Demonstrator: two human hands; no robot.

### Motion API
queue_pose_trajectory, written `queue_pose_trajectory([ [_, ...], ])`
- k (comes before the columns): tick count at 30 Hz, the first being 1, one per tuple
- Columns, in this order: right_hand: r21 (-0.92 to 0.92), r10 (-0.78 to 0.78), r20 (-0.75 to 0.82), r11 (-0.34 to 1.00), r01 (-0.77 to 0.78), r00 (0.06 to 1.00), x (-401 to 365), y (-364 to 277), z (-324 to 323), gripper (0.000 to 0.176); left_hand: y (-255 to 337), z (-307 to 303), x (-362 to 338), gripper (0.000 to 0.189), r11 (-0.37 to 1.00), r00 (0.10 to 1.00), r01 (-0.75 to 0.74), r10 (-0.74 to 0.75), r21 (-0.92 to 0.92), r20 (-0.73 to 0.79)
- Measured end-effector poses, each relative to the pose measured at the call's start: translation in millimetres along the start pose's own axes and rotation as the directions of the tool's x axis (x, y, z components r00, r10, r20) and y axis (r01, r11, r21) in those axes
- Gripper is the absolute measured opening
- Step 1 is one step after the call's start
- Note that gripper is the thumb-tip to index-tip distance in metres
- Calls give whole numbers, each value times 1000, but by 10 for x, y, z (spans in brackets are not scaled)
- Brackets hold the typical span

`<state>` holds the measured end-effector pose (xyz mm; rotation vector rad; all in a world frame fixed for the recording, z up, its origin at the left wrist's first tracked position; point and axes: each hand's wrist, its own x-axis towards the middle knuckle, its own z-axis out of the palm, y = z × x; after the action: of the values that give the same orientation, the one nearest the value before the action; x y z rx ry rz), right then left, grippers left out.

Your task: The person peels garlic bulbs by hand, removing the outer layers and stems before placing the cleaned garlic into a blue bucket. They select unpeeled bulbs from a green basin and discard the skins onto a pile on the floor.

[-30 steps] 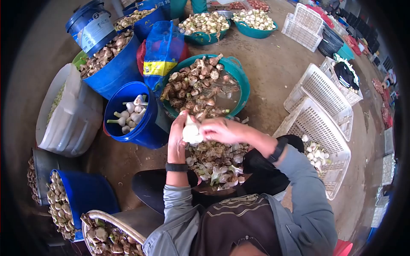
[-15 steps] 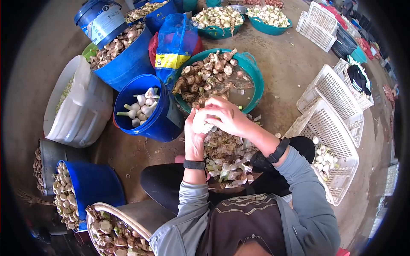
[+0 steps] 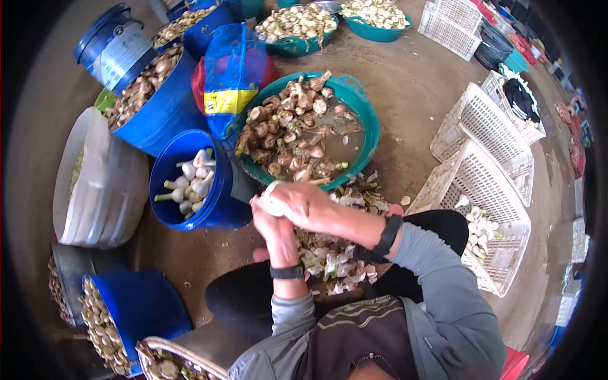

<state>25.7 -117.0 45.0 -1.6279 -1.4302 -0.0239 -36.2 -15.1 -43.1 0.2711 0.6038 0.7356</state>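
Both hands meet around a white garlic bulb (image 3: 270, 203), which the fingers partly hide. My left hand (image 3: 276, 229) is closed on it from below. Curled over its right side, my right hand (image 3: 309, 207) grips it too. Just left of the hands, a blue bucket (image 3: 223, 212) holds several clean white garlic bulbs (image 3: 193, 180) with short stems. Beyond the hands, a green basin (image 3: 370, 136) contains brown, unpeeled garlic (image 3: 288, 126) and some murky water. Garlic skins (image 3: 329, 258) lie heaped on the floor between my legs.
To my right, a white plastic crate (image 3: 506, 240) has pale bulbs in it. A big white tub (image 3: 111, 196) and a tipped blue bucket (image 3: 152, 304) of bulbs stand on the left. Green tubs of cut garlic (image 3: 297, 24) sit at the back.
Both hands have shifted left and lower with the garlic bulb, closer to the blue bucket. The view has turned slightly, and the right hand now covers more of the bulb.
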Motion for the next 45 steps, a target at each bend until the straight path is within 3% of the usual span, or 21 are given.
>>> queue_pose_trajectory([
  [3,-153,258,-62,952,-265,964,22,497,85,9,291,66,27,15,969,969,-244,245,-36,30],
  [6,-148,468,-207,853,-500,859,-273,1964,-64,6,877,421,245,30,687,737,-657,671,309,74],
  [7,-460,379,-134,795,-396,916,-422,2254,-183,10,1063,533,425,37,522,615,-744,780,417,120],
  [9,-680,654,59,580,-449,755,-583,2658,-205,21,1548,315,1051,44,111,491,-719,780,686,389],
  [11,-800,771,247,504,-326,587,-777,2984,57,24,1462,627,1024,44,-698,150,-250,657,671,739],
  [12,-794,797,316,519,-317,514,-901,3132,205,26,1307,715,1030,46,-687,149,-369,621,626,770],
  [14,-802,807,396,536,-262,437,-1158,3510,479,31,721,728,1005,35,-100,559,-684,566,723,606],
  [15,-801,806,398,538,-262,438,-1063,3521,437,31,578,734,1012,34,-299,533,-749,258,591,806],
  [16,-716,760,452,621,-318,466,-897,3430,320,32,310,709,959,38,-115,721,-683,49,721,691],
  [17,-620,710,499,693,-369,496,-685,3259,154,34,88,530,1028,52,-194,775,-631,-168,751,609],
  [20,-275,517,603,850,-450,608,-54,2592,-448,44,-360,331,976,68,-241,638,-769,-324,591,698],
  [21,-78,586,656,680,-729,476,238,2227,-670,38,-414,406,940,71,-146,620,-781,-305,607,723],
  [23,582,508,501,401,-707,700,340,1940,-769,26,-460,498,886,64,151,687,-698,-137,700,714],
  [25,392,569,464,555,-734,679,393,1737,-703,28,-479,611,705,61,611,773,-459,-82,645,629],
  [27,230,350,162,896,-380,923,314,1623,-558,24,-436,647,563,65,468,754,-558,-59,685,654],
  [31,69,453,193,878,-473,870,348,1110,-591,25,-328,724,139,67,-125,601,-768,202,629,774],
  [33,-141,255,34,958,-248,966,295,951,-563,25,-304,798,-107,70,-195,632,-706,260,681,730],
  [38,-228,319,-101,915,-334,942,358,532,-715,24,-309,974,-408,69,-199,537,-757,352,622,766],
  [42,-337,318,-271,853,-399,908,344,591,-835,23,-303,1096,-382,64,-3,519,-843,258,538,815],
  [43,-292,365,-288,847,-444,885,328,639,-880,24,-321,1123,-307,57,73,395,-917,301,392,868],
  [45,-216,411,-248,859,-463,877,236,618,-977,22,-275,1093,-311,53,812,729,-296,-148,502,669],
])
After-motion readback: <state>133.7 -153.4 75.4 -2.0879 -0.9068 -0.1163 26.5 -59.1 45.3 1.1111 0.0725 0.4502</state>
